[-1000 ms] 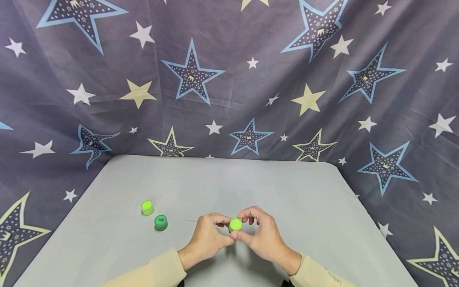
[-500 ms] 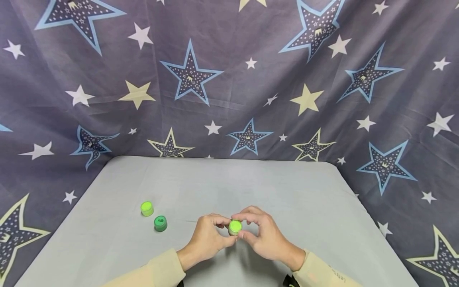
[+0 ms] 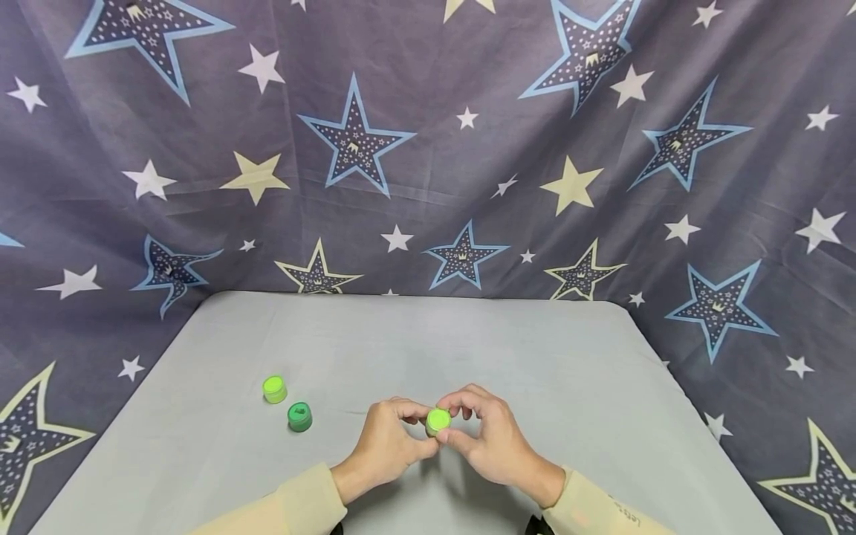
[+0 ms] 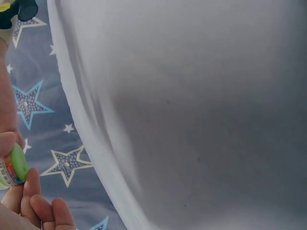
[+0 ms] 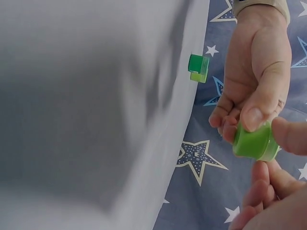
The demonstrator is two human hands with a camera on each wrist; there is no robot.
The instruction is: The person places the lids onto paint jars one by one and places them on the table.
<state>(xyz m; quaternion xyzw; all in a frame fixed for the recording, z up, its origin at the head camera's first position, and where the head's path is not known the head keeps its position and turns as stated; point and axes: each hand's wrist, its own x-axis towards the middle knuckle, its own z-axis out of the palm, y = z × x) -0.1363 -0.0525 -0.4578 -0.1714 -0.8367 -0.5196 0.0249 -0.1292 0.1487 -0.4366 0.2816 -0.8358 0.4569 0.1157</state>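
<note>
A small round jar with a light green lid [image 3: 438, 420] is held between both hands, above the front middle of the table. My left hand [image 3: 386, 440] pinches it from the left with thumb and forefinger. On the other side, the thumb and fingertips of my right hand [image 3: 493, 438] grip it around the lid. A printed label shows on the jar's side [image 4: 6, 173] in the left wrist view. From the right wrist, the green jar [image 5: 252, 141] appears tilted, the left thumb on it and the right thumb at its edge. Fingers partly cover the jar's lower part.
To the left, a light green jar [image 3: 274, 389] and a dark green jar [image 3: 299, 417] stand close together on the grey-covered table [image 3: 508, 349]. A star-patterned curtain [image 3: 428, 163] hangs behind and along the table's sides.
My right fingers straighten and reach over the jar half a second ago, then curl back at its edge. The left hand keeps its hold; the other jars stay put.
</note>
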